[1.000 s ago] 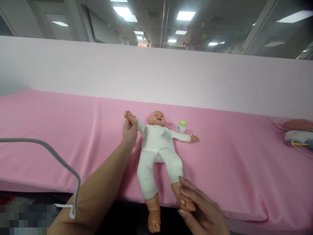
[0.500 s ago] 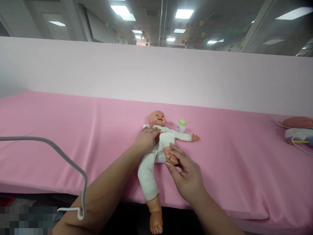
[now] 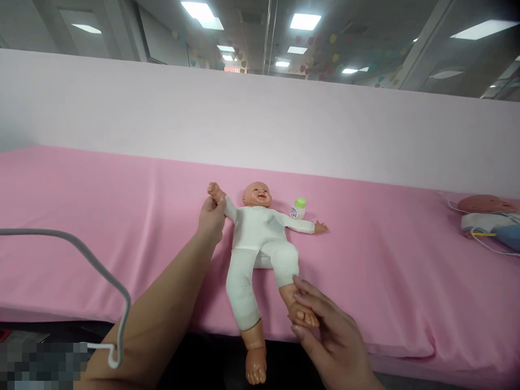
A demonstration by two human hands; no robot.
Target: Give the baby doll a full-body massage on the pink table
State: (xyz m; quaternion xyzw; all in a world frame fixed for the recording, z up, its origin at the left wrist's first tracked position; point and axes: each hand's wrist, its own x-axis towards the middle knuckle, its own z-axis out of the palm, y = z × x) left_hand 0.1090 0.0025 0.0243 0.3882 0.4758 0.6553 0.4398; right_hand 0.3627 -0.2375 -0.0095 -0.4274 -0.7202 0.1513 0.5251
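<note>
A baby doll (image 3: 260,230) in a white suit lies on its back on the pink sheet (image 3: 162,216), head toward the wall. My left hand (image 3: 212,216) is closed on the doll's wrist at the left, and that arm is spread out and up beside the head. Lower right, my right hand (image 3: 329,325) holds the doll's foot between thumb and fingers; that leg is stretched down and outward. The other leg hangs over the near edge of the bed. Beside the doll's far arm stands a small bottle (image 3: 298,209) with a green cap.
At the far right lies a second doll (image 3: 487,205) with a cloth and a white cord. A grey curved bar (image 3: 81,246) reaches in from the left over my forearm. A white wall (image 3: 244,119) with glass above it stands behind the bed.
The doll's arm in my left hand has swung from its chest out to the left. The bent leg in my right hand has been drawn down and straightened.
</note>
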